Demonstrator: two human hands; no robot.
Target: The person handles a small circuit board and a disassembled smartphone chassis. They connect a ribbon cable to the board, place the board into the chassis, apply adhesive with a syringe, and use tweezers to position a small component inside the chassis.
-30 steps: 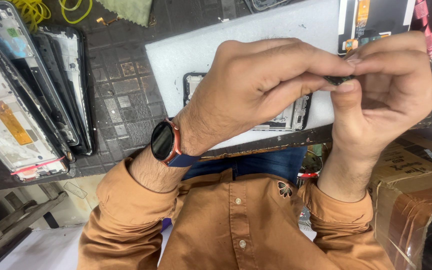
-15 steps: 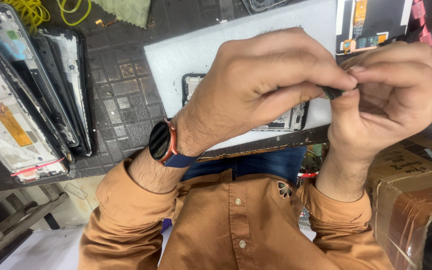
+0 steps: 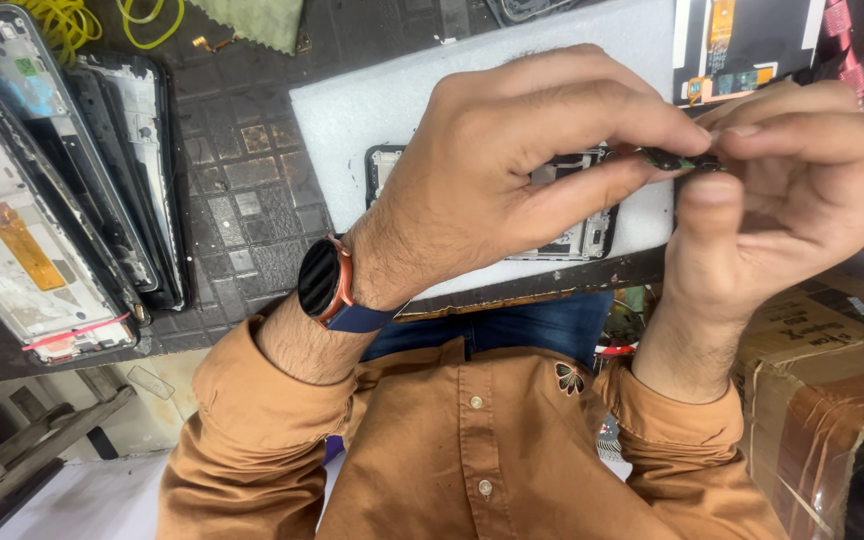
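Dark tiled bench carries a white foam mat with an opened phone on it; phone frames are stacked to one side. I see left hand and right hand above the mat, fingers pinched tight on a small dark component between both. Cardboard box beside bench, contents hidden.

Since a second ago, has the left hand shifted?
No. The left hand still pinches the small dark part above the same edge of the opened phone; only its fingertips shuffled slightly.
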